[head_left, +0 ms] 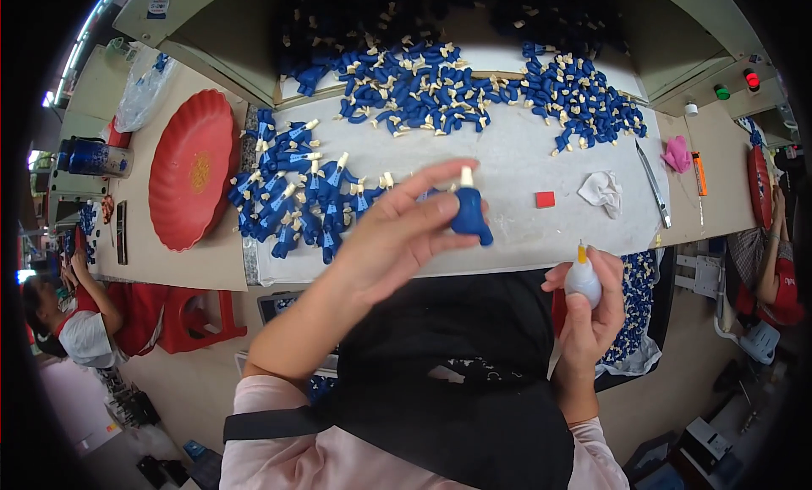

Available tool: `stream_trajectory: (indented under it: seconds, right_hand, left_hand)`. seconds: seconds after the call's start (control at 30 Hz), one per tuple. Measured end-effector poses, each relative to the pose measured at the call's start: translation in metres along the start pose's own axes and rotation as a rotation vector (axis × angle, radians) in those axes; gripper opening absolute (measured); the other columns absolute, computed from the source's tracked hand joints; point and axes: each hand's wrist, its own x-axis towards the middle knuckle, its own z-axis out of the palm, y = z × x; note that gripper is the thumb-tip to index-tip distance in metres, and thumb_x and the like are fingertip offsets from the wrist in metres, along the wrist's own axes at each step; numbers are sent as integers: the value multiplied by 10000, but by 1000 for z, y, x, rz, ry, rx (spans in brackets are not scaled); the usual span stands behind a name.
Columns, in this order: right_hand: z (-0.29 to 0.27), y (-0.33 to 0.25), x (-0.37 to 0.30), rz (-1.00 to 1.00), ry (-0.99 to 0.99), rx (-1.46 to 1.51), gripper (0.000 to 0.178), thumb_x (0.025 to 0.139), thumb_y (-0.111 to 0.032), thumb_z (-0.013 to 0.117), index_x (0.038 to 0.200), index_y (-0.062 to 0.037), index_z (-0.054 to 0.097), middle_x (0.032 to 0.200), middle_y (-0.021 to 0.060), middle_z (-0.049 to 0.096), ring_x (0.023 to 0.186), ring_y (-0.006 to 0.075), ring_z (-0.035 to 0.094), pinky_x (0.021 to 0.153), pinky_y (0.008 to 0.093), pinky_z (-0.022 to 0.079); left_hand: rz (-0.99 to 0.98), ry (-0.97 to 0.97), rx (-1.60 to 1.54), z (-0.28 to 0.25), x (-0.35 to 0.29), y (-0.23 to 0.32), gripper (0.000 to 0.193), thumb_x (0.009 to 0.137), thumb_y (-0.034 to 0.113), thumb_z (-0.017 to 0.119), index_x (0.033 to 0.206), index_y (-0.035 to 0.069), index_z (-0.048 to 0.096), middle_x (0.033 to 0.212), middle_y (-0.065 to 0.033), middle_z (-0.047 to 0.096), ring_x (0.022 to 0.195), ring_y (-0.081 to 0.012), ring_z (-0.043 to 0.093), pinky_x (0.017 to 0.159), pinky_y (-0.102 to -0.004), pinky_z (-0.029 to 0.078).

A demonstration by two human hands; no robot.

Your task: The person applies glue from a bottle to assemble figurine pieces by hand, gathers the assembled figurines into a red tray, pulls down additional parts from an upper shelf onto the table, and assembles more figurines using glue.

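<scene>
Blue piece (467, 211), long axis near-vertical, cream tip (467, 178) uppermost, left fingers (437, 211) gripping it, right fingers (610, 282) gripping bottle (582, 282)

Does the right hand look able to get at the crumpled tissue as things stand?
Probably yes: the tissue lies on the table beyond the right hand, with nothing seen blocking the way, though a squeeze bottle fills that hand's grip.
</scene>
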Motion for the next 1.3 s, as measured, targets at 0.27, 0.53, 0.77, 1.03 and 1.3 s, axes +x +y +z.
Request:
stream_trajectory:
  seconds: [0.27,0.53,0.77,1.03,1.3]
  right_hand:
    - [2,-7,-3,-131,259,241,395,646,-148,694,915,-47,423,939,93,428,780,170,455,591,242,430]
    - [7,-15,-9,-350,50,-67,462,569,-144,778,906,-56,475,843,88,463,615,153,506,536,262,453]
    - [13,-15,-8,-460,-65,-299,403,633,-222,738,891,-71,469,805,56,426,608,122,473,519,233,436]
    - [16,-11,-10,-468,-78,-271,408,637,-205,734,907,-62,463,812,68,423,591,123,458,506,231,434]
    - [15,-12,-9,-476,-89,-278,410,636,-189,734,916,-59,464,816,75,427,565,119,440,488,224,427]
  left_hand:
    - [-161,-94,-331,-12,-11,-62,382,843,90,455,1203,-1,365,997,-140,528,951,-213,537,792,-312,479]
    - [-161,-176,-255,-10,-17,-64,336,846,153,478,1146,12,419,993,-116,533,938,-203,546,771,-322,486]
    - [-136,-168,-246,-10,-19,-66,304,847,158,481,1116,25,436,989,-87,526,914,-173,552,755,-308,494]
    - [-136,-131,-255,-8,-22,-66,313,844,151,467,1119,11,415,998,-142,498,948,-226,527,734,-344,504]
    - [-128,-120,-246,-8,-21,-67,321,841,158,473,1122,15,416,990,-137,504,933,-217,534,733,-334,503]
